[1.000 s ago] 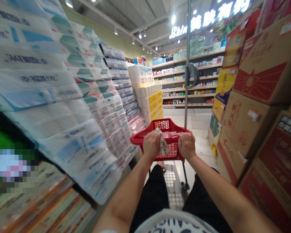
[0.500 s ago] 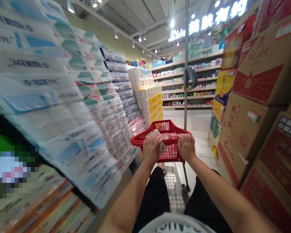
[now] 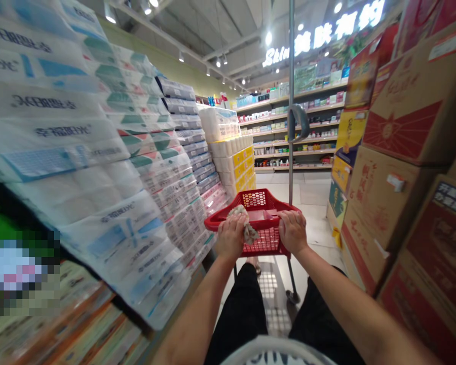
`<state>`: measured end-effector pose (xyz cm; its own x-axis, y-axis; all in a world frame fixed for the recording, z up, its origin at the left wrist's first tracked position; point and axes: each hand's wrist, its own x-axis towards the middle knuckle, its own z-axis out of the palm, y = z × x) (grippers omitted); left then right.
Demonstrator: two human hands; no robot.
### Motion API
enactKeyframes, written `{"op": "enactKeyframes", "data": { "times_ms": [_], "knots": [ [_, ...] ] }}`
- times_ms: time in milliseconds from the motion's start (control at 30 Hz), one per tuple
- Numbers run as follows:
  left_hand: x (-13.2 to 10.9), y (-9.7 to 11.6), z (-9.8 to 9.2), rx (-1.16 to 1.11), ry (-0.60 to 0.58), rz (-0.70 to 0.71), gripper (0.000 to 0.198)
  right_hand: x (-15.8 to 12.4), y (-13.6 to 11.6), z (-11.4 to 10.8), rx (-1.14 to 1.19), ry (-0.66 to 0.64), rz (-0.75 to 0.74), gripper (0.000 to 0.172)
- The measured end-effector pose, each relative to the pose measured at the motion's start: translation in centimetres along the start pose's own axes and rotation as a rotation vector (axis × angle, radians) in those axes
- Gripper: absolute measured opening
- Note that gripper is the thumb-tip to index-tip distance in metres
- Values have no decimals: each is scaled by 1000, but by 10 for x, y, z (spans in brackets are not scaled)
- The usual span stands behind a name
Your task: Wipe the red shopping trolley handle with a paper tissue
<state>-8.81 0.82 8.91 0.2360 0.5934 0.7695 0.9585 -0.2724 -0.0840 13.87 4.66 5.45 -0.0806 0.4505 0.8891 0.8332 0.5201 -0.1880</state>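
A: Where's the red cart [image 3: 255, 198] seen?
B: Ctr of frame, just below mid-ht; a pinkish item [image 3: 261, 215] is carried inside.
A: L hand [image 3: 231, 235]?
B: Closed, fingers curled over the near rim [image 3: 268, 221]; a pale patterned cloth [image 3: 251, 234] is gripped too, partly covered.
A: R hand [image 3: 293, 230]?
B: Also closed, wrapped round the rim's R end.
A: Surroundings?
B: Wrapped packs [image 3: 114, 208] are stacked frame L, cartons [image 3: 376, 187] frame R; stocked shelves [image 3: 277, 137] are seen upper ctr, lit sign [image 3: 323, 35] upper R.
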Motion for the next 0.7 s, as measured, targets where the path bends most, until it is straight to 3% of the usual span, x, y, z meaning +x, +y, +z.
{"op": "enactKeyframes", "data": {
  "times_ms": [200, 433, 700],
  "knots": [
    [11, -13, -7, 10, -23, -145, 32, 0, -1, -1, -11, 8, 5, 22],
    [-7, -16, -10, 11, -30, -59, 34, 0, 1, 0, -10, 8, 2, 24],
    [8, -8, -20, 48, -123, -175, 48, -1, 1, -1, -9, 11, 1, 25]
  ]
}}
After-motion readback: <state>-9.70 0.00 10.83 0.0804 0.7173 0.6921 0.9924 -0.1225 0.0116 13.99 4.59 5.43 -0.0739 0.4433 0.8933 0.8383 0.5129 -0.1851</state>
